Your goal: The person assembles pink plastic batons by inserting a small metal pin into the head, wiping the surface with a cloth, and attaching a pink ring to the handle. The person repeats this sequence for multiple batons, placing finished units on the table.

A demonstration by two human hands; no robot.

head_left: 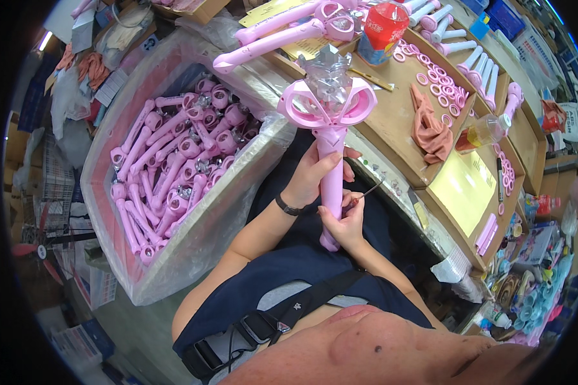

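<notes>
A pink toy wand (332, 144) with looped wings and a clear crown-shaped top stands nearly upright in front of my body. My left hand (309, 176) wraps round the upper part of its handle; a dark band circles that wrist. Lower down, my right hand (345, 221) grips the same handle. A thin dark pointed tool (369, 190) sticks out from the right-hand fingers; its grip is mostly hidden, so its exact kind does not show. Two more pink wands (273, 43) lie on the bench edge beyond the held one.
Left of me, a plastic-lined box (192, 247) is heaped with pink wands. The bench carries cardboard trays (392, 144) with pink rings (440, 83), an orange cloth (430, 131), a red-labelled bottle (383, 35), a tipped bottle (485, 131), yellow paper (462, 186) and white-and-pink handles (485, 74).
</notes>
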